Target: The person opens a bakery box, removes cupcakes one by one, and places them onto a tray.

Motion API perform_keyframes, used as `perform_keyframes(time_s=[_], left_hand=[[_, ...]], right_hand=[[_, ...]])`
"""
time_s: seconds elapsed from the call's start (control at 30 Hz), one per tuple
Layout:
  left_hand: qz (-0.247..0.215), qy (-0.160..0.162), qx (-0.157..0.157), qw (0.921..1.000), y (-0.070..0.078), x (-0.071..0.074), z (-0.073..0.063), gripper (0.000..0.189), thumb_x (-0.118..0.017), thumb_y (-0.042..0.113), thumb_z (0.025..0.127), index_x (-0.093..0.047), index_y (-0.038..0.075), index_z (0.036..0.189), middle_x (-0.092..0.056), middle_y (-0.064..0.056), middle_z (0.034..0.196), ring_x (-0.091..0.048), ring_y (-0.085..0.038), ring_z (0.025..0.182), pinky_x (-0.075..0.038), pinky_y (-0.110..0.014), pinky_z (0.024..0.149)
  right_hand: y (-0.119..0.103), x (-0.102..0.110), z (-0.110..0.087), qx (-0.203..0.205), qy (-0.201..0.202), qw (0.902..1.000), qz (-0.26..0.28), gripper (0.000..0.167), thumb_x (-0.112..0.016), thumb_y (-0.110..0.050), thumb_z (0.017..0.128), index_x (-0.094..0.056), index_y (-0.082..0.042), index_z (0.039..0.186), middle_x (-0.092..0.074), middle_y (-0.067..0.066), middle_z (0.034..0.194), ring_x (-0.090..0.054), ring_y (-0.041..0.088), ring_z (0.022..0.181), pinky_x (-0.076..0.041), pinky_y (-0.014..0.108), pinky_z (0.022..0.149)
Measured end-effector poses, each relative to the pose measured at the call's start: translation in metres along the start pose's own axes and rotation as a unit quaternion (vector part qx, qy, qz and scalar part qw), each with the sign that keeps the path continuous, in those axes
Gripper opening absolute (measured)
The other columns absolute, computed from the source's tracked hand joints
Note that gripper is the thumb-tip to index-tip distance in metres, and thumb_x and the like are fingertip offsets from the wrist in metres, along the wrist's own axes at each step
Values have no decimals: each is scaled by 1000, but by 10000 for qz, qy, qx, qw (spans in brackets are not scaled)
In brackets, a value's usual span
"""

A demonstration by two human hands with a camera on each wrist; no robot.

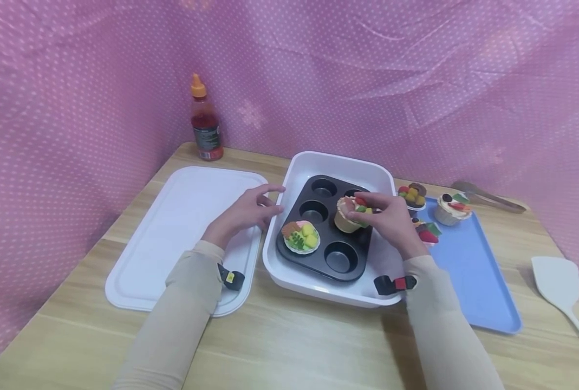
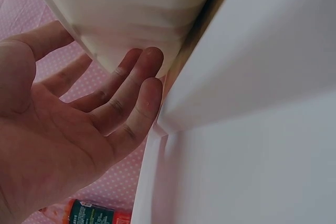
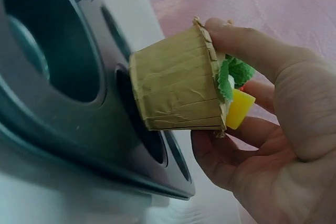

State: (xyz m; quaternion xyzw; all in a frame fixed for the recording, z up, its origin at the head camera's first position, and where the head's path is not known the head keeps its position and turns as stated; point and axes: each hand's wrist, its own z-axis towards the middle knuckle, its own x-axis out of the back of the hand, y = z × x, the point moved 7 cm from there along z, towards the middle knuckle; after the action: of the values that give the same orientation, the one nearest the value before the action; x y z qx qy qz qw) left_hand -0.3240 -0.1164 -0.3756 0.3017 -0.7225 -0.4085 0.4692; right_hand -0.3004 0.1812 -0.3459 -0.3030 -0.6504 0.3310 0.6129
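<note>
A cupcake (image 1: 346,216) in a tan paper cup, topped with fruit-like pieces and green leaves, is pinched at its rim by my right hand (image 1: 394,219). In the right wrist view the base of its paper cup (image 3: 176,85) is tilted close over a cup of the dark muffin tin (image 1: 327,234). The tin lies in a deep white bin (image 1: 313,290). Another cupcake (image 1: 301,238), topped with yellow, green and brown pieces, sits in the tin's near-left cup. My left hand (image 1: 242,211) holds nothing, its fingers spread at the bin's left rim.
Left of the bin lies a white tray (image 1: 187,216), with a sauce bottle (image 1: 206,127) behind it. At right, a blue tray (image 1: 479,276) bears several cupcakes, one a white-cupped cupcake (image 1: 450,211). Tongs (image 1: 489,197) and a white spatula (image 1: 557,284) lie beyond it.
</note>
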Motion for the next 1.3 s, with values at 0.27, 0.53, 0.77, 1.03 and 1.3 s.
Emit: perform_keyframes(time_s=[0.27, 0.53, 0.77, 1.03, 1.3], left_hand=[[5, -11, 127, 9999, 0, -3, 0, 56, -67, 28, 98, -47, 33, 149, -62, -12, 126, -68, -26, 100, -59, -34, 78], [63, -18, 124, 9999, 0, -5, 0, 56, -68, 28, 97, -47, 34, 148, -62, -13, 126, -67, -27, 100, -59, -34, 79], [52, 2, 28, 10000, 1, -3, -1, 55, -67, 26, 98, -47, 31, 149, -62, -15, 126, -67, -26, 98, -60, -34, 77], [164, 57, -15, 9998, 2, -1, 0, 54, -66, 26, 99, -46, 31, 149, -63, -15, 125, -67, -25, 97, -59, -33, 76], [136, 15, 33, 9999, 1, -2, 0, 55, -67, 27, 98, -46, 32, 149, -64, -13, 123, -68, -26, 98, -60, -35, 79]], right_hand=[[1, 5, -6, 14, 6, 9995, 319, 68, -85, -46, 79, -63, -18, 138, -62, 9, 140, -45, 28, 135, -40, 57, 112], [-1, 6, -9, 318, -14, 9987, 389, 64, -86, -37, 80, -64, -17, 137, -63, 10, 139, -44, 28, 138, -38, 61, 113], [-4, 7, -11, 415, 26, 9984, 379, 64, -87, -35, 79, -65, -18, 136, -63, 9, 140, -46, 28, 137, -43, 58, 110], [-16, 11, -15, 775, -51, 9960, 433, 60, -88, -32, 79, -67, -19, 133, -65, 8, 134, -50, 26, 131, -44, 56, 110], [-26, 18, -21, 1083, -64, 9920, 648, 56, -87, -24, 80, -68, -17, 132, -72, -2, 122, -60, 13, 112, -53, 26, 91]])
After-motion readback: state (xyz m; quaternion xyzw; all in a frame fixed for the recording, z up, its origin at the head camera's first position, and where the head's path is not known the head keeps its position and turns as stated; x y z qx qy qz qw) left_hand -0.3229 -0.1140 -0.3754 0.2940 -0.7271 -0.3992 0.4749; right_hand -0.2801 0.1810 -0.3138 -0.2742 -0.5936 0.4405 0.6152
